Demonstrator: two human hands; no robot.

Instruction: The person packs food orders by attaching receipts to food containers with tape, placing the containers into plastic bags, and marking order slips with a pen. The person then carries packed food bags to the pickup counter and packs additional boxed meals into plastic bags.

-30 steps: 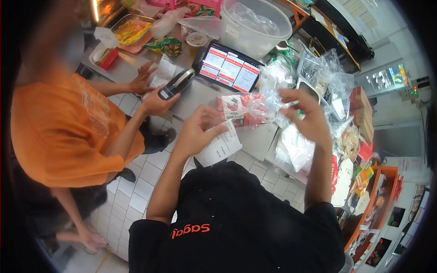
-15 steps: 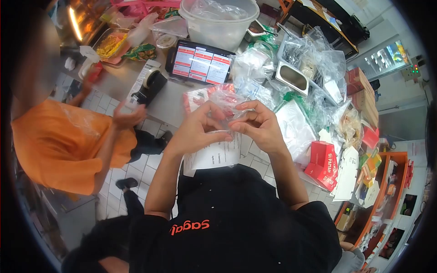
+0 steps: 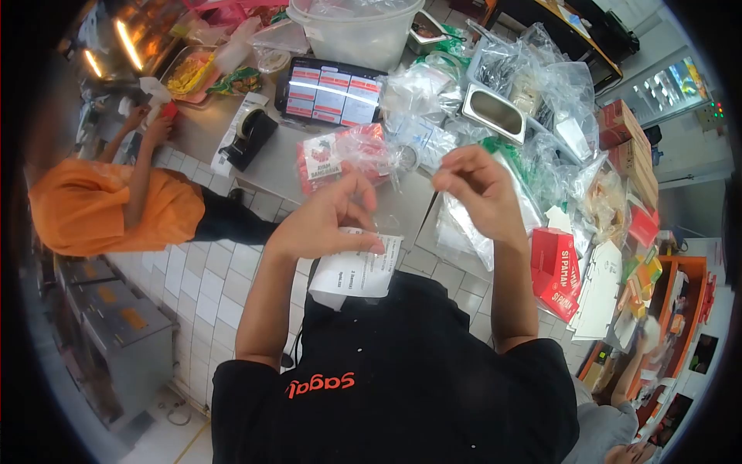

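Note:
A printed paper slip (image 3: 357, 272) hangs from my left hand (image 3: 328, 216), held between thumb and fingers. Just beyond that hand, a red and white box in a clear plastic bag (image 3: 340, 158) lies on the steel counter, the bag gathered at its right end. My right hand (image 3: 481, 189) is raised to the right of the bag, its fingertips pinched together; anything between them is too small to make out. A tablet (image 3: 328, 91) showing red and white panels stands behind the bagged box. To its left sits a black tape dispenser (image 3: 251, 139) on a long paper slip.
Piles of clear plastic bags (image 3: 533, 100) and a steel container (image 3: 495, 112) cover the right side. A large plastic tub (image 3: 352, 35) stands at the back. Red folded boxes (image 3: 555, 271) lie at right. A person in orange (image 3: 116, 201) stands at left, another person at lower right.
My right hand has moved away from my left hand and the bag, to the right. The person in orange has moved further left, hands now near a red box. The tape dispenser rests on the counter.

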